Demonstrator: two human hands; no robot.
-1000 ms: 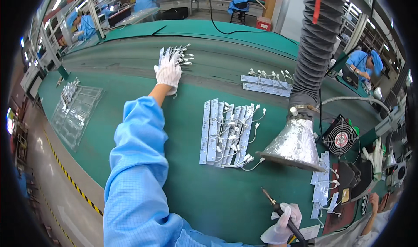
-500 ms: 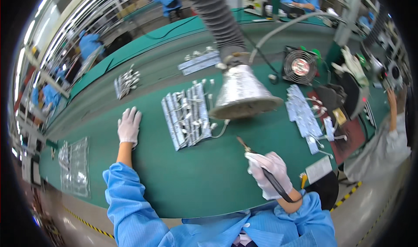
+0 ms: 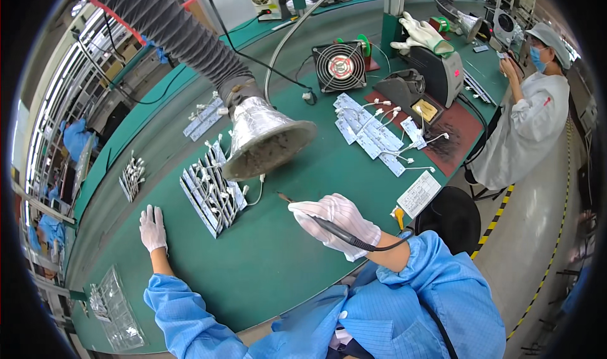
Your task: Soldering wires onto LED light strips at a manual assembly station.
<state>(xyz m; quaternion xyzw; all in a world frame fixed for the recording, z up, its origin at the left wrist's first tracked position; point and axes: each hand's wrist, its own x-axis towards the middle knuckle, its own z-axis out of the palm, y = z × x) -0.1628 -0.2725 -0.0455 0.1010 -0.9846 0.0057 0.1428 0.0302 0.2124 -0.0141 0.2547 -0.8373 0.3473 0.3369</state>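
My left hand [image 3: 153, 228], in a white glove, lies flat on the green mat [image 3: 265, 264] with its fingers stretched out. My right hand [image 3: 338, 223], also gloved, grips a soldering iron [image 3: 344, 235] by its dark handle. The iron's tip points left and away from me, just above the mat. Between my hands and farther off lies a row of narrow light-blue circuit strips [image 3: 205, 201] with white wires and connectors. The tip is to the right of these strips, apart from them. More circuit strips [image 3: 367, 131] are spread out beyond my right hand.
A metal fume-extraction hood [image 3: 272, 137] hangs over the mat. At the right stand a fan [image 3: 341, 68], a soldering station [image 3: 436, 74] and a sponge holder [image 3: 425, 110]. A clear plastic tray [image 3: 120, 315] lies at the left. A co-worker [image 3: 531, 112] sits at the far right.
The view has swung to the right, bringing the co-worker more fully into sight. My right hand still holds the iron; my left hand still rests on the mat.
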